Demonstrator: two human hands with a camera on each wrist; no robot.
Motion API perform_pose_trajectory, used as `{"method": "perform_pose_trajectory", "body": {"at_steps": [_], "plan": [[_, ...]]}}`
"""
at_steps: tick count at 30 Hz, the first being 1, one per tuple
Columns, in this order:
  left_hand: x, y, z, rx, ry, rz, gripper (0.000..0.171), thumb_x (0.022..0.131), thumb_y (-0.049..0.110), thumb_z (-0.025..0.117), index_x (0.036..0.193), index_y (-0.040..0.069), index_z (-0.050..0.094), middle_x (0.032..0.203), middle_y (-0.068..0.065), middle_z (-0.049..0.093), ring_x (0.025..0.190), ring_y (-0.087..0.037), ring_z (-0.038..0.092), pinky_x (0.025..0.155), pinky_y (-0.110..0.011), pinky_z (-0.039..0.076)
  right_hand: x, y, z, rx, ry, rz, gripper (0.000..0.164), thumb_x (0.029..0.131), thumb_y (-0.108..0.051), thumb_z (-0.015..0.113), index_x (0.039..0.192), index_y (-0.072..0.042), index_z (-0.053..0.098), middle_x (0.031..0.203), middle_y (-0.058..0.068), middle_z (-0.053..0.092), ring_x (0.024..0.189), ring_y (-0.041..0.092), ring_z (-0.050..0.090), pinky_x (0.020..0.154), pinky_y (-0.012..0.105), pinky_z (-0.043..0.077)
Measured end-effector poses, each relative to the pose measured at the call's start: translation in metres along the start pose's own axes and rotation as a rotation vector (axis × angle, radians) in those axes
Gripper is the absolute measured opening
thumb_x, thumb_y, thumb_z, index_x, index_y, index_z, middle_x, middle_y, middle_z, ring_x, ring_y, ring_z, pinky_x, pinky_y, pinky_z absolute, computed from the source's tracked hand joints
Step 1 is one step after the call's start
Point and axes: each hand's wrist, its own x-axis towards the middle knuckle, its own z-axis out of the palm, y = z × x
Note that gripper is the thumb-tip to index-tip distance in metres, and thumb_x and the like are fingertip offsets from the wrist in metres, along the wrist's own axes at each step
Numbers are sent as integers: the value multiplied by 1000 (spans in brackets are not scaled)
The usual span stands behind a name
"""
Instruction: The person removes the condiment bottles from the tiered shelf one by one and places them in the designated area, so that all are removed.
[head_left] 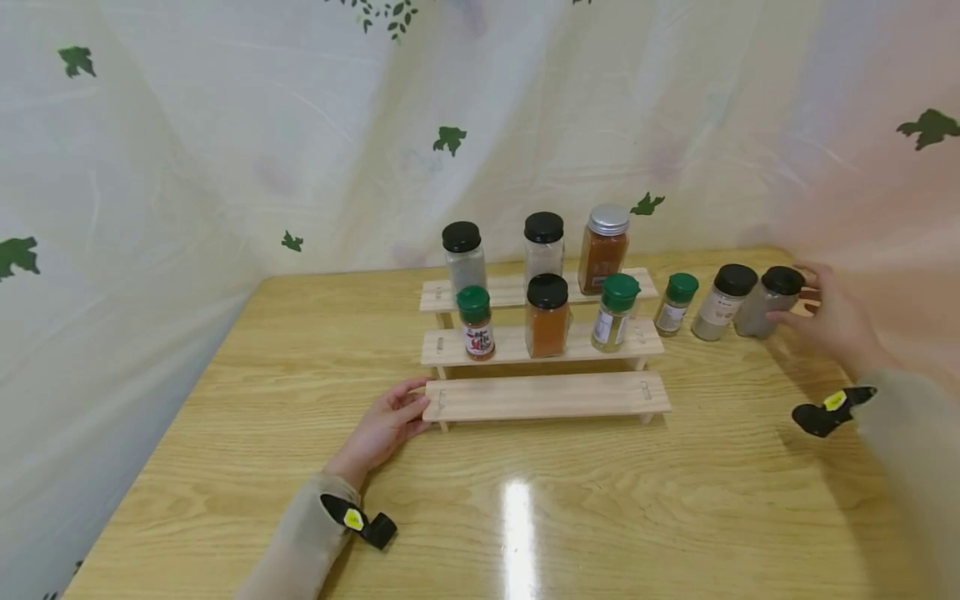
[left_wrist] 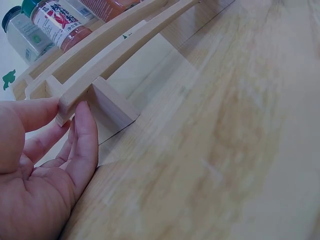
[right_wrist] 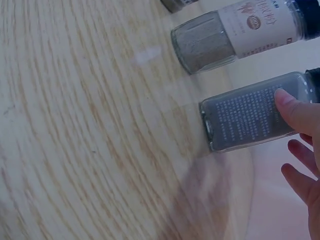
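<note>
A three-step wooden spice rack (head_left: 547, 396) stands on the table. My left hand (head_left: 386, 423) pinches the left end of its lowest step; the left wrist view shows the thumb above the board and a finger under it. At the far right, my right hand (head_left: 828, 321) grips a black-capped spice jar (head_left: 759, 307) of grey powder. In the right wrist view its thumb (right_wrist: 295, 111) presses the printed label of the jar, whose far side is hidden. Beside it stand a black-capped jar with a pale label (head_left: 716, 310) and a small green-capped jar (head_left: 672, 315).
The top step bears two black-capped jars (head_left: 467, 265) and a silver-capped jar (head_left: 603, 258). On the middle step are a green-capped red jar (head_left: 478, 333), a black-capped orange jar (head_left: 547, 325) and another green-capped jar (head_left: 611, 321). A leaf-print curtain (head_left: 337, 167) hangs behind the table (head_left: 300, 358).
</note>
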Motion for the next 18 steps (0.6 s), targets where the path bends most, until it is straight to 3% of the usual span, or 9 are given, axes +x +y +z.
{"method": "perform_pose_trajectory", "body": {"at_steps": [5,9,13,16,18], "plan": [[0,0,0,4,-2,-4,48,99,2,41,144,-6,24,105,0,54,89,-6,60,76,-19,53,-4,-8,-5,20,29,10,88,89,-29,66,150,-5,7,146,35,26,121,57,33,97,68,28],[0,0,0,4,-3,0,48,99,2,41,144,-6,24,105,0,54,89,-6,60,76,-19,53,-10,-16,-8,51,58,37,85,90,-33,64,152,-16,8,146,32,27,123,46,33,103,61,28],[0,0,0,4,1,1,48,99,2,41,144,-6,25,104,1,54,88,-6,60,75,-18,53,-16,-21,-9,68,93,56,80,90,-34,63,151,-27,11,149,27,27,128,26,36,111,46,28],[0,1,0,5,4,-2,48,99,2,41,144,-6,25,105,1,54,89,-5,60,75,-18,53,-20,-27,-9,86,136,48,75,91,-33,62,149,-26,16,148,22,31,128,9,36,115,37,25],[0,1,0,7,5,-6,49,100,3,41,144,-5,24,106,0,54,89,-5,60,76,-18,53,-23,-32,-9,109,175,37,71,91,-30,63,147,-26,21,142,8,41,125,0,37,115,27,24]]}}
